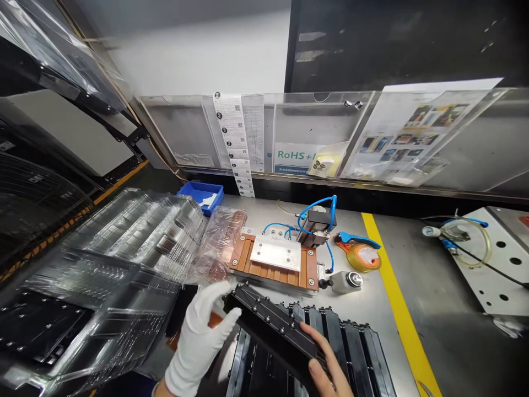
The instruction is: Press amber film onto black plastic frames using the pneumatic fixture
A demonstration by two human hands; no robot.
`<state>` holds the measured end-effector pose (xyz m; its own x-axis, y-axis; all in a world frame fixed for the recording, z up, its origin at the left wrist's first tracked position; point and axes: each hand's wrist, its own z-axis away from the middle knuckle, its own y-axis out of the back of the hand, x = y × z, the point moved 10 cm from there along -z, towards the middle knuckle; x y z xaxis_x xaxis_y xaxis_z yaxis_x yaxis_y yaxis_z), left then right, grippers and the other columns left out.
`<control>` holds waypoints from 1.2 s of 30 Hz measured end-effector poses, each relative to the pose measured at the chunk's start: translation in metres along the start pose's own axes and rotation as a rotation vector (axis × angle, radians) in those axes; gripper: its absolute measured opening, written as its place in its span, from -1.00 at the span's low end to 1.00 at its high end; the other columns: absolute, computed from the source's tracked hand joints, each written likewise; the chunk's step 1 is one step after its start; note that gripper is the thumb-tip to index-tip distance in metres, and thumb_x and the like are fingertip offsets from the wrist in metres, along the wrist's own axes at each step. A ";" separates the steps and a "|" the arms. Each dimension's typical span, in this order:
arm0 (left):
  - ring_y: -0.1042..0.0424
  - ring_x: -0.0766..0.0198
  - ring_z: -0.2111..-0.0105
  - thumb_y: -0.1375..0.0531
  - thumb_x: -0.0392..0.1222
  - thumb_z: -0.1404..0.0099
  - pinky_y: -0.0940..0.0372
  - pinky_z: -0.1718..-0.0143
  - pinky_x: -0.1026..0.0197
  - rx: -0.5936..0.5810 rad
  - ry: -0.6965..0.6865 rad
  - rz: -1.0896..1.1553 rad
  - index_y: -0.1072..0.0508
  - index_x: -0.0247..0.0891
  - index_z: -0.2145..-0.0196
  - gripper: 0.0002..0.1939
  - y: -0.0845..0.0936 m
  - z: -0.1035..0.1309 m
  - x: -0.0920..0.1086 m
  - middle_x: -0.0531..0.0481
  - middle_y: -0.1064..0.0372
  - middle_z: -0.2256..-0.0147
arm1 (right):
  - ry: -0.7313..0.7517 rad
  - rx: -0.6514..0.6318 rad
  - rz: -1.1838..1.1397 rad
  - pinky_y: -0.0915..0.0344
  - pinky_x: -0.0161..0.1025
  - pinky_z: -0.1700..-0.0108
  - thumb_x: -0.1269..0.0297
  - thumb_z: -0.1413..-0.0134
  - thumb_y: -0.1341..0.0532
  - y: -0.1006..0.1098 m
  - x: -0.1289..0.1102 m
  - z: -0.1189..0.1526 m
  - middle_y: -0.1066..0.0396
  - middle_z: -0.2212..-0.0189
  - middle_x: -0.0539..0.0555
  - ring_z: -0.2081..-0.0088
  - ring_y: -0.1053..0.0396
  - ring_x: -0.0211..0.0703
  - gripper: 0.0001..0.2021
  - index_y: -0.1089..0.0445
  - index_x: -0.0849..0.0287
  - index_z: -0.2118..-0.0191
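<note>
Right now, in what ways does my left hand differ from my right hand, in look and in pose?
Your left hand wears a white glove; your right hand is bare. The left is at the far end of the raised black part, while the right holds it nearer to you. The left shows down to the wrist; the right is partly cut off by the picture edge. Both hands are at the same part.
</note>
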<state>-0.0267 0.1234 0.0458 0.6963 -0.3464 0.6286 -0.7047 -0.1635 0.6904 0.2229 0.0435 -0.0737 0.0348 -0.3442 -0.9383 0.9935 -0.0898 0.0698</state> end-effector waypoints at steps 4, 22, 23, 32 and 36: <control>-0.56 0.19 0.33 -0.21 -0.08 -0.31 -0.44 0.36 0.20 -0.426 -0.397 -0.338 -0.34 -0.15 -0.01 -0.67 -0.035 0.005 0.046 0.01 -0.55 0.21 | 0.015 0.079 0.027 -0.17 -0.13 -0.21 -0.29 -0.04 -0.14 0.006 -0.007 0.001 -0.39 -0.10 0.03 -0.16 -0.27 0.10 -0.42 -0.37 -0.07 -0.07; -0.54 0.08 0.47 -0.11 -0.30 -0.28 -0.44 0.49 0.16 -0.829 -0.545 -0.411 -0.42 -0.27 0.15 -0.81 -0.135 0.058 0.089 -0.21 -0.52 0.32 | -0.002 0.126 0.041 -0.26 -0.18 -0.15 -0.33 0.01 -0.15 -0.015 0.002 -0.004 -0.43 -0.04 0.04 -0.14 -0.31 0.06 -0.42 -0.43 -0.05 0.02; -0.55 0.07 0.43 -0.10 -0.32 -0.29 -0.45 0.44 0.14 -0.834 -0.516 -0.420 -0.42 -0.26 0.13 -0.80 -0.130 0.053 0.085 -0.19 -0.53 0.31 | 0.003 0.121 0.038 -0.26 -0.18 -0.15 -0.33 0.02 -0.16 -0.014 0.002 -0.003 -0.44 -0.04 0.04 -0.14 -0.31 0.06 -0.42 -0.44 -0.05 0.02; -0.57 -0.01 0.33 -0.04 -0.46 -0.26 -0.43 0.30 0.05 -1.064 -0.094 -0.800 -0.47 -0.20 0.13 -0.67 -0.084 0.023 -0.015 -0.14 -0.57 0.31 | -0.106 0.120 0.040 -0.32 -0.11 -0.10 -0.35 0.05 -0.16 -0.002 0.008 0.003 -0.42 -0.06 0.08 -0.11 -0.33 0.15 -0.38 -0.45 -0.05 0.00; -0.52 -0.01 0.29 -0.06 -0.55 -0.17 -0.37 0.25 0.04 -0.997 -0.192 -0.844 -0.51 -0.33 0.33 -0.72 -0.087 0.027 -0.010 -0.20 -0.51 0.36 | -0.212 0.095 -0.016 -0.18 0.05 -0.22 -0.39 0.08 -0.14 -0.009 0.018 0.004 -0.39 -0.10 0.12 -0.14 -0.29 0.23 -0.33 -0.43 -0.03 -0.02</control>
<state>0.0243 0.1166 -0.0302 0.7811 -0.6117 -0.1253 0.3926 0.3249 0.8604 0.2143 0.0339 -0.0901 -0.0144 -0.5298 -0.8480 0.9788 -0.1810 0.0964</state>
